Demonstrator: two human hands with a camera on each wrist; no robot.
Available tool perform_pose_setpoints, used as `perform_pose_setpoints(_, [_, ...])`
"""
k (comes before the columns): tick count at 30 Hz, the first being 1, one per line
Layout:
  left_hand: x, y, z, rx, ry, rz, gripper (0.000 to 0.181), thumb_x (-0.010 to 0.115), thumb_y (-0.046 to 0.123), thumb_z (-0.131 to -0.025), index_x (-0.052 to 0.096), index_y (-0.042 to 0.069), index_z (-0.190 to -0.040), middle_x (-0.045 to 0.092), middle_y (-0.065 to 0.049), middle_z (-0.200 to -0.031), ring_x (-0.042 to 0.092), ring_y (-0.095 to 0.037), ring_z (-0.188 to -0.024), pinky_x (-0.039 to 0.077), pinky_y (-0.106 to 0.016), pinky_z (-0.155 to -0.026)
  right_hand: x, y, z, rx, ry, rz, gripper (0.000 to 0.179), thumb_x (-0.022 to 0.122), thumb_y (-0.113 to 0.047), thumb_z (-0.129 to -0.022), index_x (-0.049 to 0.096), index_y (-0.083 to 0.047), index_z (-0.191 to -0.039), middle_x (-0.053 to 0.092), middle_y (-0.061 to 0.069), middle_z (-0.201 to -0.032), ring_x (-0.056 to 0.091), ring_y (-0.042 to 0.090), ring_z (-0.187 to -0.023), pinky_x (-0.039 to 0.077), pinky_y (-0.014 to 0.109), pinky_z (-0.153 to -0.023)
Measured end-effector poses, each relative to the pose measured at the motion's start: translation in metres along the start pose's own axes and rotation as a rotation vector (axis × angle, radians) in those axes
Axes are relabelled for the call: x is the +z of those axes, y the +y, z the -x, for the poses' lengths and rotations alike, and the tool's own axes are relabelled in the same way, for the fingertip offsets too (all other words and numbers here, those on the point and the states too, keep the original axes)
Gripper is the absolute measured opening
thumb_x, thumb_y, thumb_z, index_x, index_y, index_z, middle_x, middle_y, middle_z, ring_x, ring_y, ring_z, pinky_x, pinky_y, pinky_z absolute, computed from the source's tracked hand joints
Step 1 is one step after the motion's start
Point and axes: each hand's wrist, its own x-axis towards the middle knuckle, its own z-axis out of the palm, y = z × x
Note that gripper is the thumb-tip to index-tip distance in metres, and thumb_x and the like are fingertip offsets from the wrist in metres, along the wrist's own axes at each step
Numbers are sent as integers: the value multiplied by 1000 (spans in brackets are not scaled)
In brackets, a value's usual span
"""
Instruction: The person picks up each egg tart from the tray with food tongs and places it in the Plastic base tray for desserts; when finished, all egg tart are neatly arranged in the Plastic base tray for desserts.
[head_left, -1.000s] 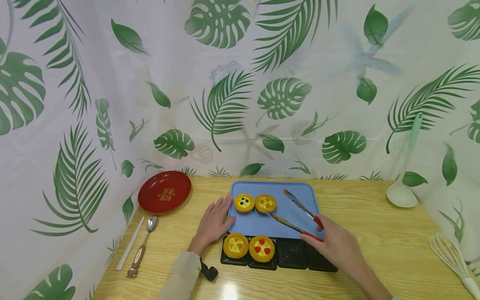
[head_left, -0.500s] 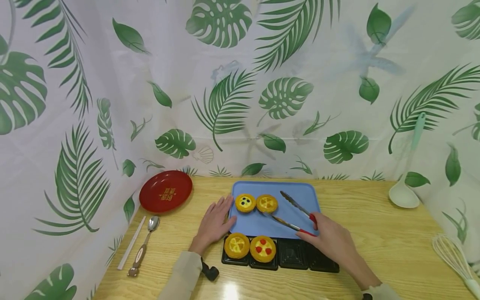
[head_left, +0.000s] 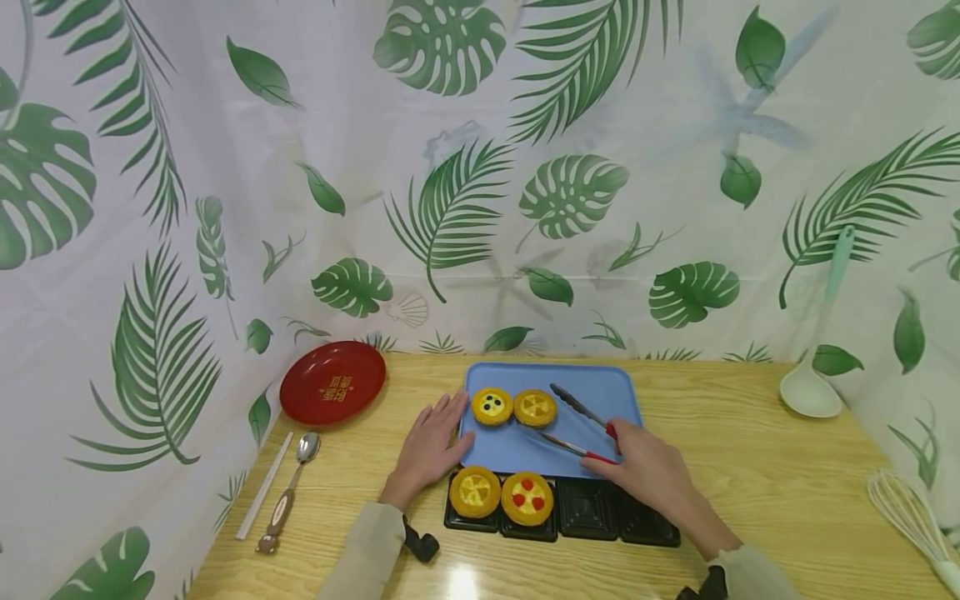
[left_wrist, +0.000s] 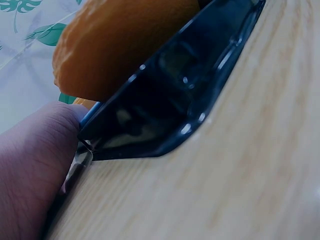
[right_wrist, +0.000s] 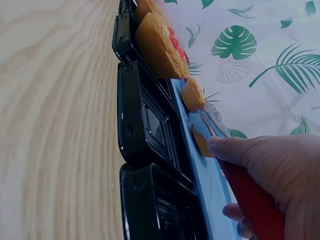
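My right hand point(head_left: 648, 467) grips red-handled metal tongs point(head_left: 579, 407) over the blue tray point(head_left: 600, 379). The arms of the tongs are spread, one pointing behind the tart with pale wedges on top point(head_left: 536, 408), the other reaching along its front side. Beside that tart on the tray sits a tart with dark berries point(head_left: 492, 406). At the tray's left edge lies my left hand point(head_left: 431, 446), fingers straight, thumb against the rim. In front, a row of black square moulds point(head_left: 585, 507) holds a yellow-topped tart point(head_left: 475, 492) and one with red pieces point(head_left: 527, 499); the two right moulds hold nothing.
To the left are a red plate point(head_left: 332, 383), a white stick point(head_left: 265, 486) and a spoon point(head_left: 281, 508) with a bear-shaped end. A ladle point(head_left: 810, 390) leans on the leaf-print curtain point(head_left: 577, 308) at right, with a whisk point(head_left: 907, 517) near the right edge.
My right hand has shifted left with the tongs, bringing their tips closer around the wedge-topped tart. My left hand stays at the tray's edge.
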Motion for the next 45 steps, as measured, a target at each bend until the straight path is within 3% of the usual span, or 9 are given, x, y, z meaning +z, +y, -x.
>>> perform_pose_setpoints(21, [0, 1, 0, 7, 6, 13, 73, 44, 49, -107, 25, 13, -167, 26, -1, -172, 22, -26, -159, 16, -50, -129, 10, -2, -6, -44, -1, 75, 57, 76, -59, -89, 67, -7, -111, 48, -1, -69, 45, 16, -56, 29, 30, -46])
perform_pose_setpoints(33, [0, 0, 0, 5, -5, -8, 73, 43, 51, -107, 24, 14, -167, 25, 1, -172, 22, -25, -160, 16, -49, -129, 8, -1, 2, -77, 51, 79, 53, 77, -58, -88, 66, -9, -107, 45, -2, -67, 42, 15, -54, 27, 30, -45])
perform_pose_setpoints(45, [0, -1, 0, 10, 16, -3, 73, 44, 50, -106, 27, 14, -167, 27, 1, -172, 23, -26, -159, 17, -51, -129, 0, 0, 16, -80, 89, 83, 56, 77, -58, -88, 68, -9, -114, 42, -4, -64, 39, 13, -52, 25, 29, -44])
